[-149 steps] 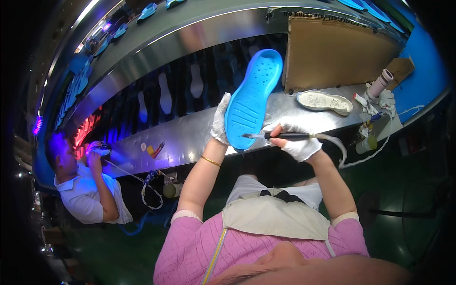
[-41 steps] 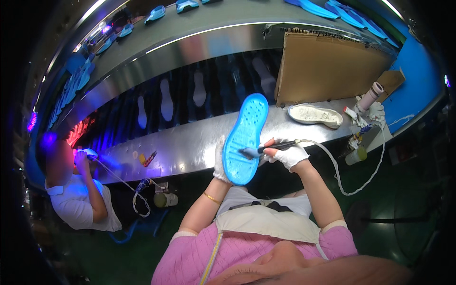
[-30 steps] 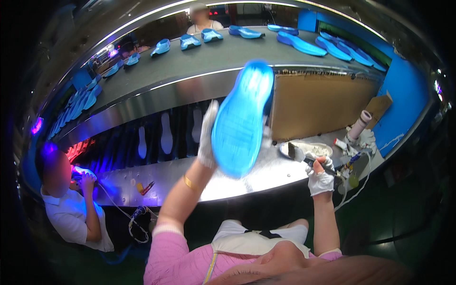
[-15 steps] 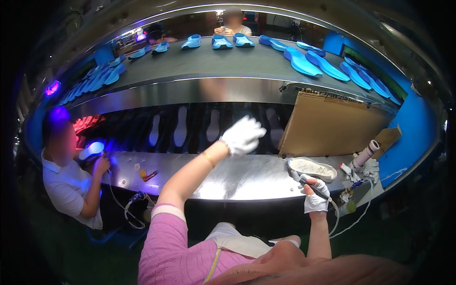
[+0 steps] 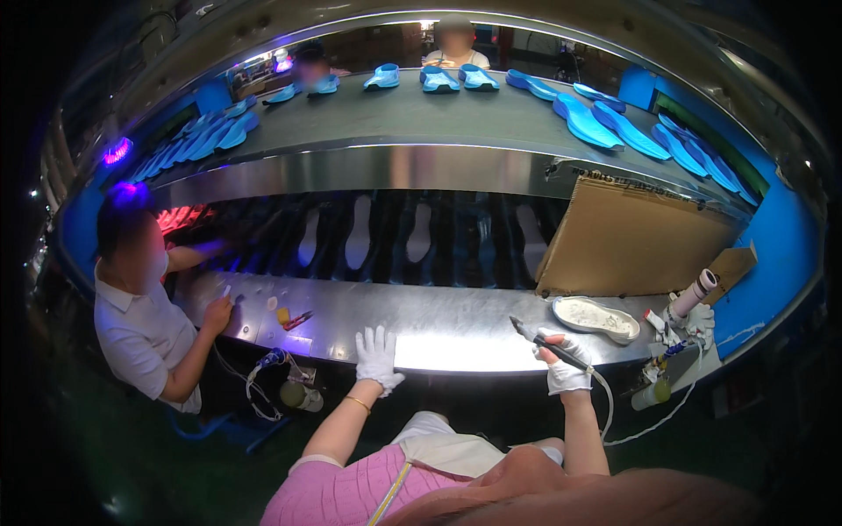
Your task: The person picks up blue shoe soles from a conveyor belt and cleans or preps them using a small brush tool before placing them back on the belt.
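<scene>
Now my left hand (image 5: 378, 355) rests spread and empty on the steel table (image 5: 438, 326), the blue sole it held up a second ago gone. Right of it, my right hand (image 5: 561, 368) has stayed pinched on the pen-like tool (image 5: 548, 344), tip raised clear of the table.

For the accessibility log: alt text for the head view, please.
A person's gloved right hand holds a pen-like tool over a steel bench, while the empty gloved left hand rests open on its edge. Blue soles lie on the conveyor above.
</scene>
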Available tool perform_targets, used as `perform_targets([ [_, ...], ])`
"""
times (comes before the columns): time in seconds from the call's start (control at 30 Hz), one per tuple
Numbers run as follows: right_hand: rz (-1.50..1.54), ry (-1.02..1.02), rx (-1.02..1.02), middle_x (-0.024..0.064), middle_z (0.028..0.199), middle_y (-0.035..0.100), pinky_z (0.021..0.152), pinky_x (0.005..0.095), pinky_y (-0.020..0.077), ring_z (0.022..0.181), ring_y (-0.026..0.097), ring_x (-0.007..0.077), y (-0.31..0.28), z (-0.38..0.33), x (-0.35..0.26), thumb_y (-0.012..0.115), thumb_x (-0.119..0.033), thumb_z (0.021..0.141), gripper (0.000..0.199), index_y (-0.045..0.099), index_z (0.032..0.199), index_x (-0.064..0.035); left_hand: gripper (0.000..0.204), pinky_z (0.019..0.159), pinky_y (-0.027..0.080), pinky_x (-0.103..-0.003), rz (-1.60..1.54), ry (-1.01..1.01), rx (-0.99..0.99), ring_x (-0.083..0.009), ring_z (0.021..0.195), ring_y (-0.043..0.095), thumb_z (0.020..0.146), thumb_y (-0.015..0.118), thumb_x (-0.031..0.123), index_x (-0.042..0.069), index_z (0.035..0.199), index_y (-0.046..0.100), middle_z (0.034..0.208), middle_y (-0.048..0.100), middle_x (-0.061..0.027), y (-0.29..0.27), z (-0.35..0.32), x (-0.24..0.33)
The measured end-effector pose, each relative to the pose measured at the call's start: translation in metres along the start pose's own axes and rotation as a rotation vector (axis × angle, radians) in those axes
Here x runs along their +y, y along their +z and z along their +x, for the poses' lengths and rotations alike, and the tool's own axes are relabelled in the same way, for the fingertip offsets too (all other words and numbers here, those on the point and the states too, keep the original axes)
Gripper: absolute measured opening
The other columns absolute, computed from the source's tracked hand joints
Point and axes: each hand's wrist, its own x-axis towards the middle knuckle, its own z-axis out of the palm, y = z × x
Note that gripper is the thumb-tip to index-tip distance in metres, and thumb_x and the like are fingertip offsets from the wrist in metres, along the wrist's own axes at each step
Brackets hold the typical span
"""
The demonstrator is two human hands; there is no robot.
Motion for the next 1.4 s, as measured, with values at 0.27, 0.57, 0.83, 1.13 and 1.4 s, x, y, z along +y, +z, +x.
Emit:
perform_targets([
  [0.27,0.031,-0.007,-0.018,0.0122,0.092,0.064,0.072,0.0252,0.0504,0.074,0.062,0.0146,0.006,-0.001,0.006,0.067,0.007,0.073,0.021,0.062,0.092,0.0001,0.094,0.107,0.006,-0.055,-0.021,-0.074,0.007,-0.0465,0.129,0.017,0.058,0.068,0.035,0.002,0.135,0.025,0.138,0.023,-0.0257,0.01,0.012,0.016],
  [0.57,-0.034,-0.032,-0.018,0.0116,0.088,0.063,0.072,0.0285,0.0499,0.073,0.061,0.0163,0.011,-0.002,-0.009,0.063,0.007,0.075,0.02,0.06,0.093,0.0002,0.069,0.106,0.026,-0.039,-0.619,0.008,0.338,-0.0355,0.124,0.036,0.076,0.06,0.045,-0.002,0.125,0.044,0.131,0.04,-0.0239,-0.054,0.068,-0.084],
  [0.83,-0.004,-0.063,-0.043,0.0122,0.089,0.063,0.071,0.0276,0.0502,0.073,0.061,0.0159,0.013,0.011,-0.007,0.065,0.006,0.074,0.021,0.059,0.093,-0.0004,0.038,0.093,0.039,-0.038,-0.266,-0.111,1.251,-0.0312,0.106,0.051,0.08,0.061,0.023,0.002,0.112,0.054,0.113,0.054,-0.0174,-0.249,0.112,-0.231],
  [1.13,-0.129,-0.007,0.016,0.0119,0.091,0.063,0.069,0.0272,0.0488,0.072,0.061,0.0164,0.019,0.036,-0.02,0.067,0.002,0.074,0.021,0.058,0.093,-0.0001,0.062,0.103,0.026,-0.05,-0.183,-0.786,0.723,-0.0252,0.127,0.033,0.075,0.058,0.042,0.017,0.129,0.041,0.138,0.036,-0.0048,-0.287,0.195,-0.321],
  [1.4,-0.223,0.099,0.116,0.0108,0.084,0.062,0.065,0.0266,0.0474,0.07,0.06,0.0162,0.045,0.048,-0.008,0.066,0.004,0.073,0.021,0.057,0.092,-0.0004,0.063,0.101,0.032,-0.051,-0.02,-0.869,0.565,-0.0281,0.127,0.037,0.071,0.065,0.013,0.024,0.129,0.043,0.141,0.034,-0.0018,-0.304,0.218,-0.368],
])
